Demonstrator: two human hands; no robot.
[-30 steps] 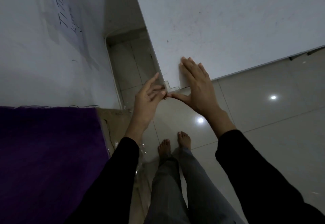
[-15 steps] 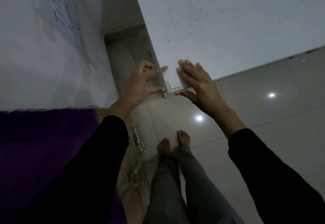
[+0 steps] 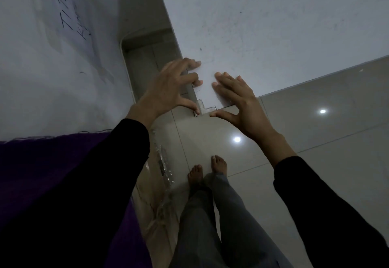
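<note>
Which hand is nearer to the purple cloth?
Left. The left hand is up-right of the purple cloth, at the white board edge; the right hand rests on that board, farther right.

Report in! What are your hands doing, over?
Left hand spread, fingertips and thumb touching large white flat sheet at its notched corner. Right hand flat on it. Nothing blocking the corner.
</note>
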